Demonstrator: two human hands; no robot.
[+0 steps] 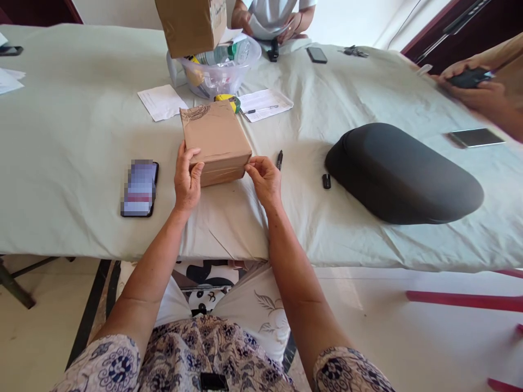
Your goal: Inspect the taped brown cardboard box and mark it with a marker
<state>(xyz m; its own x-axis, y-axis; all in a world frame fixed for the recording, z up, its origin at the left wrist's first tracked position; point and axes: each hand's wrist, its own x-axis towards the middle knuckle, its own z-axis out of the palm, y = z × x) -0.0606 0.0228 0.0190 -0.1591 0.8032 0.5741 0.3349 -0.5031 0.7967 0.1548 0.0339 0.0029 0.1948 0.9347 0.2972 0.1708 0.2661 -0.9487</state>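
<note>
A brown cardboard box sits on the cloth-covered table in front of me, with dark scribbled lines on its far left corner. My left hand grips its near left corner, fingers on the side and thumb at the front. At the near right corner, my right hand pinches the box edge between thumb and fingers. A black marker lies just right of my right hand. Farther right is a small black cap. A phone with a lit, blurred screen rests to the left.
Behind the box stand a plastic basin of bottles, a larger carton, a tape measure and papers. A dark padded seat lies at right. Two other people's hands show at the far side and right edge.
</note>
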